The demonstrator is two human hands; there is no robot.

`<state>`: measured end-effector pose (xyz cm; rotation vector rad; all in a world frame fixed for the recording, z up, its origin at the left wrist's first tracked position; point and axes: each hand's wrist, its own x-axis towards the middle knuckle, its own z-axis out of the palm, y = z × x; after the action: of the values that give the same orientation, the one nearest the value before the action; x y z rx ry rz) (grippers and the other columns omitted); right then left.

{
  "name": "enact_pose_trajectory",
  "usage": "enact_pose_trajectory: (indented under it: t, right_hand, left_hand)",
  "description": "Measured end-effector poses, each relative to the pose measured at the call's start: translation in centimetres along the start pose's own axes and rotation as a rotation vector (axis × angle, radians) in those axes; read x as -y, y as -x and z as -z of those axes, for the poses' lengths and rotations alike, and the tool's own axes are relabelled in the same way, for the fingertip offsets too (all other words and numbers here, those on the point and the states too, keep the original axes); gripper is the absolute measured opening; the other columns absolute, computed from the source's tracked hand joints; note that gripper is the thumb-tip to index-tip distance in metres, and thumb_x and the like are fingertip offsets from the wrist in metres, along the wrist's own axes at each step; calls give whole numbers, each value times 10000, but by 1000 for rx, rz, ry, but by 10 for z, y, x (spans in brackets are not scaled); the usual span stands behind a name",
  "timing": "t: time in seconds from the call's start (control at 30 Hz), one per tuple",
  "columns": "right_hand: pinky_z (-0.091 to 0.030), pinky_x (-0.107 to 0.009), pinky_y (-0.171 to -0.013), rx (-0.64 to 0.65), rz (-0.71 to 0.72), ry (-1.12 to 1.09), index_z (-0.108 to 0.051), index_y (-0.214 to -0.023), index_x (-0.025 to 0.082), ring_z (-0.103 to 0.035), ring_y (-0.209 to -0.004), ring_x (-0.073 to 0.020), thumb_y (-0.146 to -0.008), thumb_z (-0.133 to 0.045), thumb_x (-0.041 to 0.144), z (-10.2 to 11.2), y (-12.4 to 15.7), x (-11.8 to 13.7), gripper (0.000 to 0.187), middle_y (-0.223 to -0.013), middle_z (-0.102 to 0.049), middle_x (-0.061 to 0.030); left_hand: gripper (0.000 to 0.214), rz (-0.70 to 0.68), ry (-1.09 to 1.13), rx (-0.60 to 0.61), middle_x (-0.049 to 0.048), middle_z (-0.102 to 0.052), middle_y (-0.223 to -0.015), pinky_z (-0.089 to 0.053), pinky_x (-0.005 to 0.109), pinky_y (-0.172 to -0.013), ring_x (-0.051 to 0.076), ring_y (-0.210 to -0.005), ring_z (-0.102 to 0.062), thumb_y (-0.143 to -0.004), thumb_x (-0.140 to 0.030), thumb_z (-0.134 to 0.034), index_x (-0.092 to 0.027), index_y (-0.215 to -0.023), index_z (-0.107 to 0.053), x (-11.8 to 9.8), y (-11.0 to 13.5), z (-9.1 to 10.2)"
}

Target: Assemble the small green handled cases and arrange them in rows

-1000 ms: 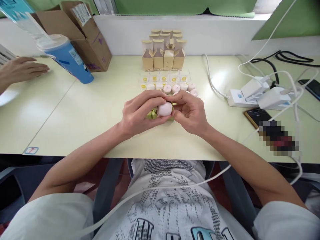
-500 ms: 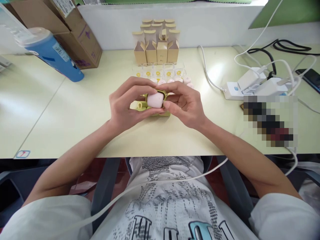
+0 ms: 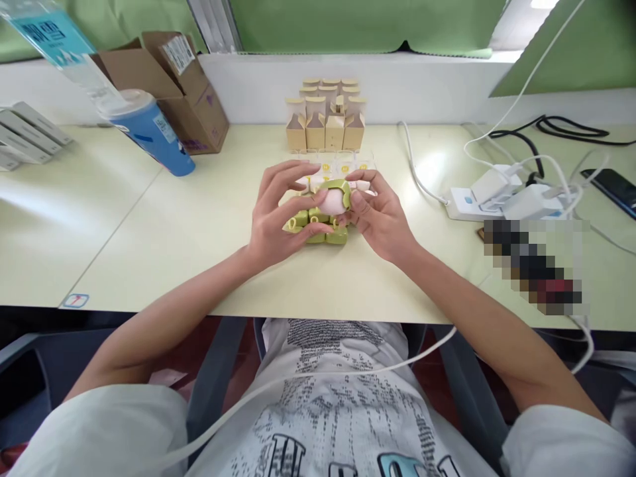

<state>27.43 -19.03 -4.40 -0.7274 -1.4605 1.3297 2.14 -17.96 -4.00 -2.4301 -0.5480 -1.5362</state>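
Note:
In front of me, both hands hold a small, rounded, pale pink case (image 3: 330,203), which sits partly inside a green cover (image 3: 346,189). My left hand (image 3: 273,222) grips the case from the left, thumb below and fingers above. Pinched between the thumb and fingers of my right hand (image 3: 385,215) is the right edge of the cover. On the table just beneath, several more green covers (image 3: 336,236) with small loops lie in rows, partly hidden by my hands. Behind them are clear plastic pieces (image 3: 345,167) with yellow stickers and some pale pink cases, mostly covered by my fingers.
Several open cardboard boxes (image 3: 325,136) stand by the wall. To the left are a blue cup (image 3: 154,136), a brown carton (image 3: 201,112) and white boxes (image 3: 30,136). A power strip (image 3: 467,204) with chargers and cables, and a phone (image 3: 613,189), lie to the right.
The camera view has shifted, so the table sits lower and further right. The pink case has turned, and the green cover now shows over its top and right side.

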Motion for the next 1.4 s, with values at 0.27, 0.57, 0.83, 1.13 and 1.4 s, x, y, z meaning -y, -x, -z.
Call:
enact_pose_trajectory:
  t: [0.27,0.57,0.83,1.13,1.4]
  right_hand:
    - [-752,-383,-952,287,-27,-187,-718,-1530,365,-799,-1017,-183,-1084,-820,694,-16,-1,-13,563,-1349,-816,-36]
    - [-768,-461,-1088,197,7,-222,-717,-1363,339,-884,-938,-189,-1008,-951,571,-5,-5,2,485,-1169,-883,12]
    - [-781,-509,-988,117,-10,-50,-700,-1252,349,-865,-893,-243,-965,-894,767,0,-5,14,543,-1067,-853,6]
    - [-741,-563,-1081,-53,125,343,-713,-1533,424,-844,-1176,-324,-960,-805,794,55,-12,58,689,-1334,-839,-38]
    - [-669,-543,-1041,204,-52,1271,-865,-1206,284,-819,-1046,-355,-857,-839,419,116,-12,73,375,-1132,-853,-97]
  left_hand:
    - [321,1,23,34,120,-840,-1456,-757,398,-919,279,-1307,-828,-1111,-325,-853,-304,-1425,-790,-5,1,-6]
    - [265,175,65,90,119,-758,-1551,-773,452,-1032,298,-1425,-784,-1147,-305,-762,-360,-1400,-819,-2,3,-3]
    - [295,234,81,277,89,-622,-1693,-785,521,-1049,370,-1609,-643,-1102,-378,-795,-437,-1391,-819,4,-2,6]
    - [418,372,-27,100,161,-722,-1474,-768,378,-831,316,-1349,-758,-1124,-482,-697,-309,-1504,-726,37,10,12]
    - [235,516,-22,36,145,-734,-1356,-695,326,-738,243,-1104,-782,-1071,-382,-749,-278,-1278,-780,63,22,8]
